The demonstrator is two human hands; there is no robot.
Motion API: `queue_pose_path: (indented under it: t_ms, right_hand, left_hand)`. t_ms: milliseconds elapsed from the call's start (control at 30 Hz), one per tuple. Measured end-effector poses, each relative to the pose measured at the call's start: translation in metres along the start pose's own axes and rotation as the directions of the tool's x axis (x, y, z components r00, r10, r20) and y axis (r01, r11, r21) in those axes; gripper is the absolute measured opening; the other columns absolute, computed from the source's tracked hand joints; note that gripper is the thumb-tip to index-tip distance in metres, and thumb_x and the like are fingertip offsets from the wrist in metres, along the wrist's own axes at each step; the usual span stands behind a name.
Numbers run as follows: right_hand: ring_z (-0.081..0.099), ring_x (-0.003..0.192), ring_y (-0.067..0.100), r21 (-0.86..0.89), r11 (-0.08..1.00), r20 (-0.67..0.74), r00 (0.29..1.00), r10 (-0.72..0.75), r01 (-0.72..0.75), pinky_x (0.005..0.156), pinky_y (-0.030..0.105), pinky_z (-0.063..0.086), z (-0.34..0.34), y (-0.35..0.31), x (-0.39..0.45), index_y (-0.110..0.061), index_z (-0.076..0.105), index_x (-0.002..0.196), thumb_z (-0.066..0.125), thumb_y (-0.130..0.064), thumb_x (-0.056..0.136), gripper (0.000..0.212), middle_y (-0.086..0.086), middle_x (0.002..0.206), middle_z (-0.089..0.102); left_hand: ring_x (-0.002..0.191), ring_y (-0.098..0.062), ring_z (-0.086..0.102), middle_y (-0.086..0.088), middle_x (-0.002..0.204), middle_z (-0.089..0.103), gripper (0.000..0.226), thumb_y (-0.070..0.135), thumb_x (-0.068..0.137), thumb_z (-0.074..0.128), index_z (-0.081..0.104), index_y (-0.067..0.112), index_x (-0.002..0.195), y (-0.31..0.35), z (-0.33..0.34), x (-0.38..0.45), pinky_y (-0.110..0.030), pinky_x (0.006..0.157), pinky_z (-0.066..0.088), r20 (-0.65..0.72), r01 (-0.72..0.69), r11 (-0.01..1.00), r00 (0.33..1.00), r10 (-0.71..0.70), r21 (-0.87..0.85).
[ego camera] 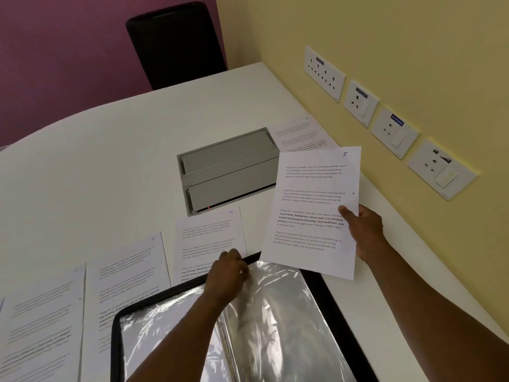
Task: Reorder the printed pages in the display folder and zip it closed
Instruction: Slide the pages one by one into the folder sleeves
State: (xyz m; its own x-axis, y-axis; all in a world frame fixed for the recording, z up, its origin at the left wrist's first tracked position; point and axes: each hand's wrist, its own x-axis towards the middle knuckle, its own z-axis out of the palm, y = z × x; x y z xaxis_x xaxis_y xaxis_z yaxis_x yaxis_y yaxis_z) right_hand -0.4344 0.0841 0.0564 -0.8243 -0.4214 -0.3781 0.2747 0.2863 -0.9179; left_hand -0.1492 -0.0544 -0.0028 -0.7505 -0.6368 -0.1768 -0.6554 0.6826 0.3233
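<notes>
From the head view, the right grip pinched the page marked 5 by its right edge, lifted clear of the white desk. Left of and below it, the left grip pinched a clear sleeve of the open display folder. Beyond both sat a grey box; more printed pages lay left of the left grip, and wall sockets stood to the right.

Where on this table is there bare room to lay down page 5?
Bare table lies left of the grey box, beyond the pages. A strip runs right of the folder along the wall. The near left is crowded with pages.
</notes>
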Motion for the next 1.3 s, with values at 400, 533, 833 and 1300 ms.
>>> queue_pose_path:
  t_ms: [400,533,833,1300]
  right_hand:
    - [0.064,0.077,0.013,0.223,0.974,-0.076,0.996,0.041,-0.023,0.067,0.031,0.053,0.001,-0.014,0.000,-0.018,0.066,0.098,0.063,-0.019,0.094,0.005,-0.004,0.088,0.067]
    - [0.066,0.084,0.016,0.405,0.908,0.009,0.994,0.111,-0.105,0.074,0.036,0.056,0.020,-0.026,0.002,-0.022,0.066,0.094,0.065,-0.011,0.092,0.011,0.001,0.096,0.069]
    - [0.067,0.093,0.022,0.431,0.886,0.167,0.980,0.106,-0.170,0.086,0.041,0.056,0.099,-0.033,0.005,-0.016,0.065,0.099,0.067,-0.005,0.089,0.015,0.009,0.107,0.069]
    - [0.065,0.103,0.027,-0.001,0.998,0.395,0.917,0.060,-0.065,0.092,0.049,0.054,0.157,0.015,0.008,-0.019,0.064,0.113,0.066,-0.012,0.090,0.024,0.003,0.112,0.069]
  left_hand:
    - [0.089,-0.015,0.066,0.003,0.094,0.071,0.009,0.018,0.087,0.060,0.065,0.020,0.094,0.009,-0.006,-0.007,-0.032,0.081,0.054,0.123,0.095,0.951,0.991,-0.061,-0.293]
    - [0.093,-0.012,0.064,0.004,0.096,0.069,0.012,0.007,0.088,0.057,0.066,0.012,0.094,0.011,-0.006,-0.008,-0.024,0.085,0.051,0.151,0.069,0.925,0.989,-0.013,-0.374]
    - [0.072,0.008,0.061,0.011,0.078,0.069,0.007,0.021,0.088,0.070,0.069,0.018,0.081,0.011,-0.006,-0.014,-0.005,0.063,0.043,0.080,0.176,0.855,0.984,-0.157,-0.489]
    - [0.085,-0.012,0.067,-0.001,0.102,0.072,0.021,0.021,0.097,0.055,0.069,0.014,0.112,0.018,-0.002,-0.017,-0.017,0.078,0.051,0.063,0.036,0.890,0.998,-0.008,-0.455]
